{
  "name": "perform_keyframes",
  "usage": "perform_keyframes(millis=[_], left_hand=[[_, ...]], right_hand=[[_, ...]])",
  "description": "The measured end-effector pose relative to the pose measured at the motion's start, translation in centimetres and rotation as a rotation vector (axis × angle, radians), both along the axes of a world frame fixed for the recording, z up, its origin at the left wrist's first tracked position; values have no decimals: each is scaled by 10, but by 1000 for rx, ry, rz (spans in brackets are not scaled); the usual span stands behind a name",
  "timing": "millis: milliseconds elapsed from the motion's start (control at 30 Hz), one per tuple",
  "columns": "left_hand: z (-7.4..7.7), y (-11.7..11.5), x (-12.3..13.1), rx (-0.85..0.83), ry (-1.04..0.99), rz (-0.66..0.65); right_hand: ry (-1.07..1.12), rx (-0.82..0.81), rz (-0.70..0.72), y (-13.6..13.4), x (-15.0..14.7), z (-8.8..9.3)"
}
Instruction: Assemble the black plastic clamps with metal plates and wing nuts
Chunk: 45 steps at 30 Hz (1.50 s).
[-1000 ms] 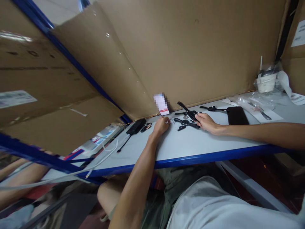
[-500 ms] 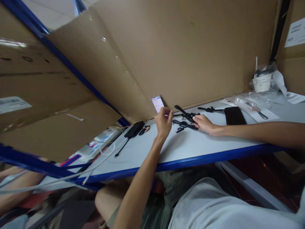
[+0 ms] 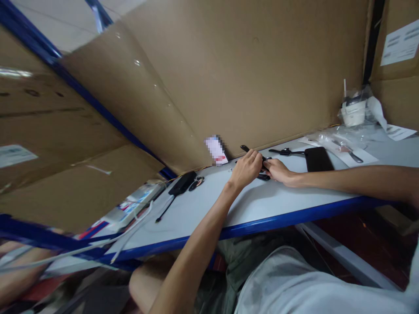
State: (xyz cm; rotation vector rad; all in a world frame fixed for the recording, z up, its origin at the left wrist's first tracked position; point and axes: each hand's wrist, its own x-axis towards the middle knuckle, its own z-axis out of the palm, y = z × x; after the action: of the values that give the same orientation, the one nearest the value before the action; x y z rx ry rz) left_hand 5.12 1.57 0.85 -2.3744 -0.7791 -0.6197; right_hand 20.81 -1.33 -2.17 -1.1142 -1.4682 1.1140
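Observation:
My right hand is closed around a black spokeshave, one handle of which sticks up behind my fingers. Over the middle of that tool, my left hand has its fingers closed, touching it; the fingertips are partly hidden. Beneath the hands lies another black spokeshave, mostly covered. To the right a third spokeshave rests on the table by a black flat rectangular object. A phone with a lit screen leans against the cardboard behind my left hand.
Left on the white table are a black box with a short cable and a small dark object. Clear plastic packaging and a bagged white cup stand right. Cardboard walls the back. Another person's arm shows lower left.
My left hand has moved right and down from in front of the phone onto the spokeshave in my right hand. The right hand keeps its hold. The view has shifted slightly.

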Motion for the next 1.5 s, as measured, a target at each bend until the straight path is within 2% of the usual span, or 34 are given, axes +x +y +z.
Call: perform_keyframes(millis=[233,433,600,967,1267,1500], left_hand=[[-9,-4,-9,100,112,-36],[-17,-6,-2,72,-90,-35],[-20,-6,3,14,-182,12],[-21,-5,3,-150,-359,-6],[-16,-9,0,-96,-156,-22],[-18,-7,0,-159,-295,66]], right_hand=[[-43,-32,-16,1,-2,1],[-46,-34,-10,3,-1,-3],[-76,-16,12,4,-1,-3],[-89,10,48,7,1,-6],[-102,-19,73,3,2,-2],[-126,-24,124,-1,1,2]])
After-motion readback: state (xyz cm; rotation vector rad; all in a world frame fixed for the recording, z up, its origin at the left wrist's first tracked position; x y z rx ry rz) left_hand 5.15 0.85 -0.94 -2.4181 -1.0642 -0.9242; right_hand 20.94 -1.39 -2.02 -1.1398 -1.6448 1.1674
